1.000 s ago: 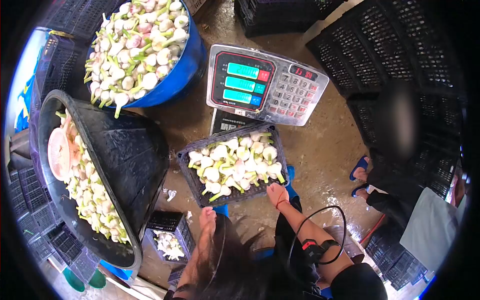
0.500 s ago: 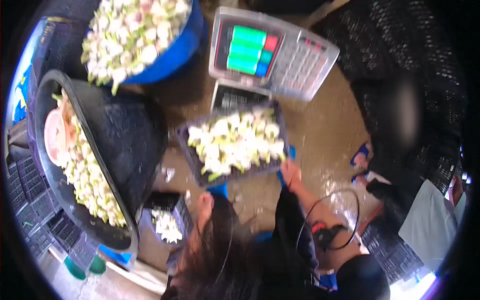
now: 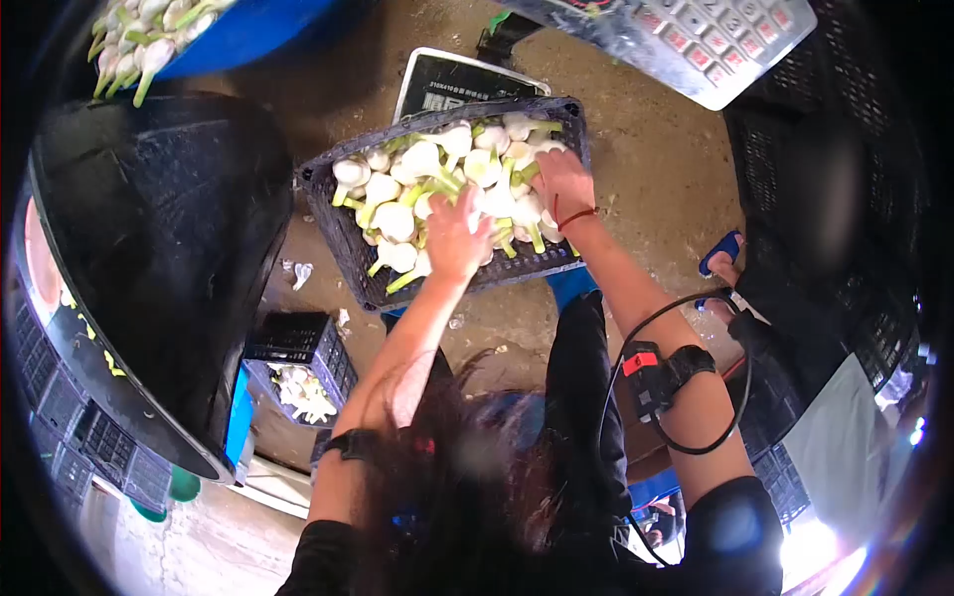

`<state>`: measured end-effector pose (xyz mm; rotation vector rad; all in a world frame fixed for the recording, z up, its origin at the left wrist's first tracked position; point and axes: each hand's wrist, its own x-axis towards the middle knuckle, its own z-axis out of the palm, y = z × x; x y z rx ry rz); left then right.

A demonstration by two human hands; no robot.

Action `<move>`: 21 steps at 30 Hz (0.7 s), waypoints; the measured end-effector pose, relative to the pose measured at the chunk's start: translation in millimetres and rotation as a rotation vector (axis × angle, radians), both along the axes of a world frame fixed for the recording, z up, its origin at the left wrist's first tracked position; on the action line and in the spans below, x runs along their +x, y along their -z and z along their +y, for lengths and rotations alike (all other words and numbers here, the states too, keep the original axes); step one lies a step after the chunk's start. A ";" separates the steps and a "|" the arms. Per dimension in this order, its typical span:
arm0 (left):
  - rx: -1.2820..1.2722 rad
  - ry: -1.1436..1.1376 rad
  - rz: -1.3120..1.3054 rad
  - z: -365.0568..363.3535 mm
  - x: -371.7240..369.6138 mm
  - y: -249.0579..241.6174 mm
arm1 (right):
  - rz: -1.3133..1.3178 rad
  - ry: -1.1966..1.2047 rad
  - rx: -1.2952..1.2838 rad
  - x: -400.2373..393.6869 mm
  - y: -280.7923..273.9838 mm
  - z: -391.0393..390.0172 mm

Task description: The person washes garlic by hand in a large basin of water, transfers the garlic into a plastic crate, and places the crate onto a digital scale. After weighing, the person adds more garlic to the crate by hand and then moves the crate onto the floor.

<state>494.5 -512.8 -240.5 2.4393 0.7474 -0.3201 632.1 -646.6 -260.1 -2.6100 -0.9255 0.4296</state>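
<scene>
A dark plastic crate (image 3: 338,230) holds a layer of white garlic bulbs (image 3: 396,221) with short green stems. My left hand (image 3: 459,238) rests on the bulbs near the crate's front middle, fingers spread. Over the bulbs at the crate's right end lies my right hand (image 3: 566,187), its fingers stretched out and partly hidden among the stems; a red cord circles that wrist. Behind the crate, the black plate of a scale (image 3: 447,84) shows, and the crate appears to rest on this scale.
The scale's keypad (image 3: 711,40) is at top right. A blue tub (image 3: 248,40) of garlic stands at top left, above a large black tub (image 3: 169,189). A small crate (image 3: 298,343) with garlic sits lower left. Another person's sandalled foot (image 3: 723,256) is at right.
Both hands have moved from the crate's near edge onto the garlic inside. The view has shifted closer, so the scale display is now out of sight.
</scene>
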 end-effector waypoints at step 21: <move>-0.220 0.067 -0.159 18.3 -53.7 -9.8 | 0.176 0.325 -0.312 -61.9 4.6 -42.4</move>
